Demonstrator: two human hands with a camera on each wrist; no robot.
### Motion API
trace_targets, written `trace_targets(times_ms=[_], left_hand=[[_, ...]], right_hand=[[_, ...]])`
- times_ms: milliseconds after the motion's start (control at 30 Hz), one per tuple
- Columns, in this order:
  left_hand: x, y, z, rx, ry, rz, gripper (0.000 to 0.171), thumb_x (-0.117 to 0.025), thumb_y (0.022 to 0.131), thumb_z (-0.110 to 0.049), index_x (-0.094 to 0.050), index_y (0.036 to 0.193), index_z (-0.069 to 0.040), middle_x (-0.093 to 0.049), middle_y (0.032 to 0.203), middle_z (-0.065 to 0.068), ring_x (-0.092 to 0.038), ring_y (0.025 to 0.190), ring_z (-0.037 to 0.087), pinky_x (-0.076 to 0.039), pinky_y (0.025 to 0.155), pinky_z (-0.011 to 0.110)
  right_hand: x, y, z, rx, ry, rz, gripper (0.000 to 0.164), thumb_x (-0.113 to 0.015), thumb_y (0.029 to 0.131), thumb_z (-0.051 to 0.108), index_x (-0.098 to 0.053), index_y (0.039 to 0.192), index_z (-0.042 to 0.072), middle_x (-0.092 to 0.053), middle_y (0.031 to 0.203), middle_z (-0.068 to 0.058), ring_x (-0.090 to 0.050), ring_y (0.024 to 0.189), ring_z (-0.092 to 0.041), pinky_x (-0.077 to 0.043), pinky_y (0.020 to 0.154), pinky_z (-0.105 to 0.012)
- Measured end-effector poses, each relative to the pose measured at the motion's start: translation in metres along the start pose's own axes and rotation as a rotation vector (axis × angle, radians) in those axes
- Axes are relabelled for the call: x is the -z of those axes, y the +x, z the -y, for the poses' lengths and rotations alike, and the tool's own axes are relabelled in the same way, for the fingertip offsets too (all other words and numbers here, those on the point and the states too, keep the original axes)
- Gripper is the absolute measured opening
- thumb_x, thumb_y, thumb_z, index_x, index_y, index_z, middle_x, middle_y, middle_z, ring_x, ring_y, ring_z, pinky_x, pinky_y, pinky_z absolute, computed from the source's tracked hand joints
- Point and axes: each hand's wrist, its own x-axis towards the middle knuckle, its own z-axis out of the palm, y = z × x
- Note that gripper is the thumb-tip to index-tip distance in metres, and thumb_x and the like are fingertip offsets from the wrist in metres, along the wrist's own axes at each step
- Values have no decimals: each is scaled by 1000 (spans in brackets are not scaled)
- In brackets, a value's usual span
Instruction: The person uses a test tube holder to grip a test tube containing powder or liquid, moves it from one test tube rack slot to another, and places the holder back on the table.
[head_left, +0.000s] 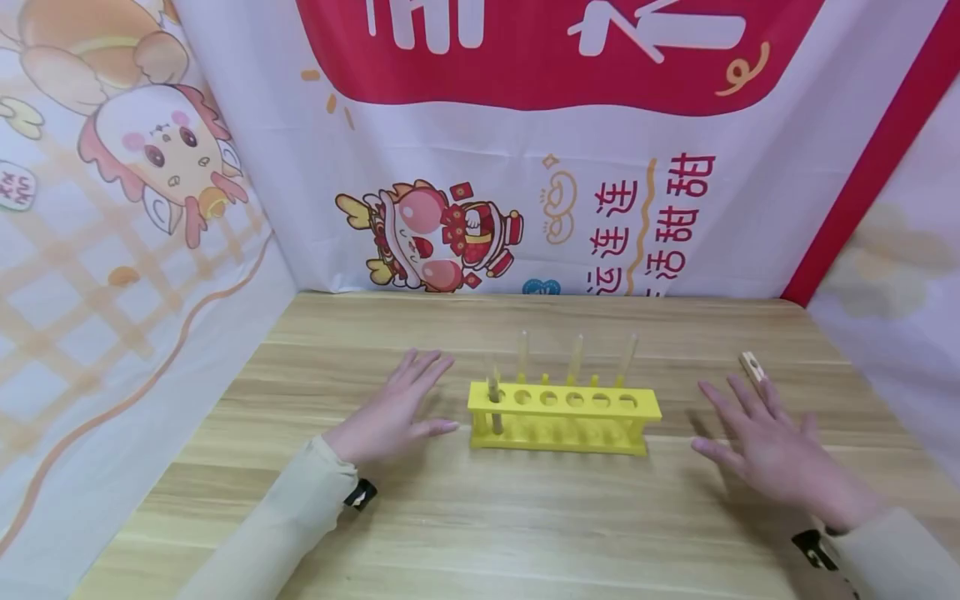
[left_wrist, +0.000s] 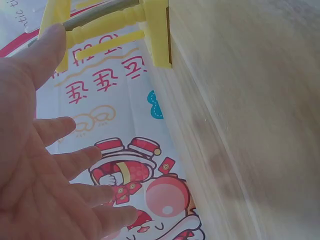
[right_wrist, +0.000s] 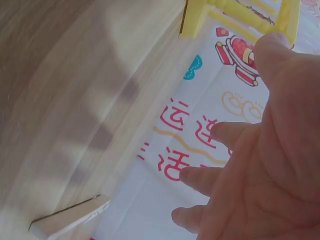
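Observation:
A yellow test tube rack (head_left: 562, 410) stands upright on the table between my two hands. A test tube with a greyish look (head_left: 496, 421) sits in its leftmost hole. Three clear test tubes (head_left: 576, 358) stand along the back of the rack, over its rear row of pegs. My left hand (head_left: 393, 417) is held over the table left of the rack, fingers spread, thumb toward the rack and nothing held. To the right, my right hand (head_left: 780, 450) also has its fingers spread and holds nothing. Just beyond its fingertips lies a small pale wooden piece (head_left: 752, 367).
The wood-grain table (head_left: 480, 533) runs back to a printed cloth (head_left: 465, 142) hanging behind it. More printed cloth (head_left: 97, 275) closes off the left side, and another sheet (head_left: 892, 258) hangs on the right. Each wrist wears a black strap.

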Motion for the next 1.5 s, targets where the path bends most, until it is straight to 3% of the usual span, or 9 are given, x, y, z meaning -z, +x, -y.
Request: trace_targets(times_ms=[267, 367, 500, 667, 833, 933, 1067, 1367, 1500], left_hand=[[-4, 8, -1, -19, -65, -1, 85, -68, 89, -53, -27, 157, -22, -21, 163, 3, -11, 149, 32, -22, 113, 58], [-9, 14, -2, -9, -192, 6, 79, -73, 88, -45, -34, 154, -26, -31, 159, -5, -25, 146, 23, -27, 114, 50], [-20, 22, 1, 20, -479, 44, 71, -77, 88, -27, -42, 150, -24, -43, 151, -9, -40, 138, 20, -38, 109, 45], [-31, 29, 0, 40, -679, 73, 67, -80, 86, -19, -48, 145, -21, -57, 136, -4, -54, 124, 19, -47, 102, 38], [-36, 34, -4, 58, -728, 78, 62, -79, 85, -14, -52, 140, -16, -65, 120, 1, -61, 111, 19, -51, 96, 35], [-38, 37, -4, 68, -745, 61, 56, -79, 85, -11, -55, 135, -11, -67, 114, 3, -63, 105, 20, -52, 93, 35], [-40, 39, -4, 79, -774, 57, 47, -79, 84, -6, -59, 127, -7, -67, 111, 6, -64, 102, 22, -53, 91, 34], [-46, 40, -9, 42, -732, 96, 36, -73, 90, -9, -63, 125, -11, -67, 119, 3, -63, 110, 19, -53, 91, 31], [-46, 38, -9, 48, -705, 93, 34, -72, 91, -10, -65, 124, -14, -68, 117, 0, -63, 109, 17, -52, 91, 31]], right_hand=[[6, 8, -20, -3, -23, -43, 83, -53, 97, 58, -17, 159, 16, -1, 161, -27, -12, 131, -69, -12, 84, -90], [8, 15, -34, 19, -19, -73, 86, -60, 94, 54, -22, 157, 10, -15, 156, -34, -24, 129, -67, -23, 86, -86], [8, 25, -55, 56, -5, -104, 84, -69, 93, 42, -29, 151, -3, -34, 140, -44, -38, 119, -64, -36, 88, -76], [10, 33, -77, -20, 12, -63, 77, -65, 96, 41, -33, 147, -7, -41, 127, -45, -47, 109, -62, -40, 87, -72], [12, 39, -96, -113, 25, -21, 74, -63, 96, 43, -39, 140, -11, -47, 117, -42, -51, 100, -56, -42, 82, -71], [12, 41, -103, -127, 25, -6, 73, -65, 94, 45, -44, 137, -10, -57, 90, -27, -56, 83, -41, -48, 70, -58], [8, 42, -108, -142, 35, -4, 63, -66, 93, 47, -55, 128, -3, -53, 70, -5, -52, 69, -27, -42, 56, -40], [6, 34, -114, -230, 88, -53, 36, -68, 93, 33, -69, 100, -2, -60, 73, -8, -51, 65, -25, -39, 51, -36], [7, 33, -116, -227, 82, -65, 29, -68, 92, 25, -70, 97, -3, -65, 79, -15, -53, 67, -27, -42, 54, -38]])
